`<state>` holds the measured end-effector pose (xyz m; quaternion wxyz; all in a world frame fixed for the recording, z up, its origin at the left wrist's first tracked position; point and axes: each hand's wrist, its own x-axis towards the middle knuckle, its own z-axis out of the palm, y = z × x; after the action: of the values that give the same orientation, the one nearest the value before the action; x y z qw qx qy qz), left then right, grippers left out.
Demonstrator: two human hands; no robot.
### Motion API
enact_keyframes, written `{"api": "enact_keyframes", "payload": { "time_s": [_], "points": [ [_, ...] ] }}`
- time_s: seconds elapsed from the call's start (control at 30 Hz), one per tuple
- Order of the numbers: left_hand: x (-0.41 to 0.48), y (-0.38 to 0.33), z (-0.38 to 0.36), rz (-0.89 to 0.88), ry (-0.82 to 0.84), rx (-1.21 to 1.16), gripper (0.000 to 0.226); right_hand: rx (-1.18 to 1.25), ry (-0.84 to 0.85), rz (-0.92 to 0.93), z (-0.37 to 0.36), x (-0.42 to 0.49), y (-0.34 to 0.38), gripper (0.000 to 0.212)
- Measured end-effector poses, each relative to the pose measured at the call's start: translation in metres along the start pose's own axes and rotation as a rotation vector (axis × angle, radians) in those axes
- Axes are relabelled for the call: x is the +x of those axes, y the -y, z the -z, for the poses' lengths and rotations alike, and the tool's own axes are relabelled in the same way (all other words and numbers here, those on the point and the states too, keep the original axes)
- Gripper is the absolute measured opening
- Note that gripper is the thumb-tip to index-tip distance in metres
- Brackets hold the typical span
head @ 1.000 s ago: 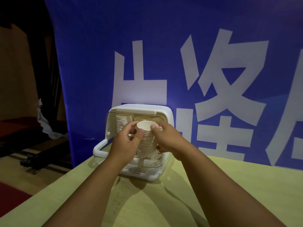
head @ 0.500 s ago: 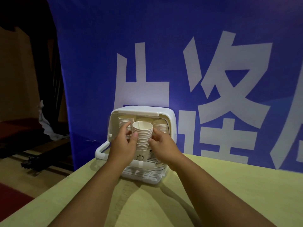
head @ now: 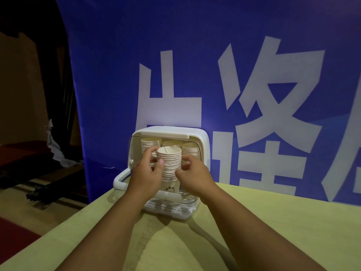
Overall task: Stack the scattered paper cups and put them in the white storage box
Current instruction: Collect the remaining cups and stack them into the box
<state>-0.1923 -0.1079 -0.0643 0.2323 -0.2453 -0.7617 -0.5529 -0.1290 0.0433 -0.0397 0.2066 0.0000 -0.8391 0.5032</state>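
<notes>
Head view, hands: you are holding the stack of paper cups (head: 169,165) between both palms, your left hand (head: 146,176) curling round its left side and your right hand (head: 193,175) pressing its right side.
Head view, stack: it is standing upright at the open front of the white storage box (head: 203,153), its rim just below the box roof.
Head view, box: three other stacks (head: 151,144) are already sitting at the far wall, and the box is resting at the far left of the yellow table (head: 273,222), in front of the blue banner (head: 195,55).
Head view, risk: the gap between the far stacks is looking tight, so pushing hard could be tipping them or buckling yours.
Head view, second risk: releasing one hand early may be letting the tall stack lean out over the near lip (head: 172,195).
</notes>
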Motion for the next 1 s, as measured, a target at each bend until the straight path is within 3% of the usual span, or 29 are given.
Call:
{"api": "enact_keyframes", "payload": {
  "time_s": [0.17,0.23,0.37,0.53,0.63,0.8,0.9,1.0],
  "points": [
    [0.007,-0.015,0.008,-0.048,-0.170,0.050,0.020,-0.102,-0.392,0.088,0.021,0.007,0.007,0.007],
    [0.016,-0.022,0.012,-0.140,-0.224,0.180,0.026,-0.118,-0.498,0.142,0.032,0.011,0.007,0.012],
    [0.049,-0.037,0.024,-0.225,-0.067,0.508,0.069,-0.229,-0.360,0.137,0.043,0.018,0.002,0.045],
    [0.084,-0.038,0.038,-0.082,0.280,0.696,0.114,-0.280,-0.286,0.160,0.041,0.019,-0.003,0.044],
    [0.089,-0.038,0.043,-0.047,0.281,0.694,0.105,-0.235,-0.332,0.148,0.042,0.019,-0.003,0.038],
    [0.078,-0.042,0.047,-0.150,0.139,0.604,0.040,-0.121,-0.419,0.142,0.037,0.017,0.002,0.022],
    [0.066,-0.045,0.056,-0.132,0.146,0.563,0.038,-0.034,-0.410,0.108,0.038,0.011,0.006,0.008],
    [0.054,-0.046,0.064,-0.118,0.185,0.587,0.059,0.005,-0.400,0.079,0.036,0.000,0.008,0.004]
  ]
}}
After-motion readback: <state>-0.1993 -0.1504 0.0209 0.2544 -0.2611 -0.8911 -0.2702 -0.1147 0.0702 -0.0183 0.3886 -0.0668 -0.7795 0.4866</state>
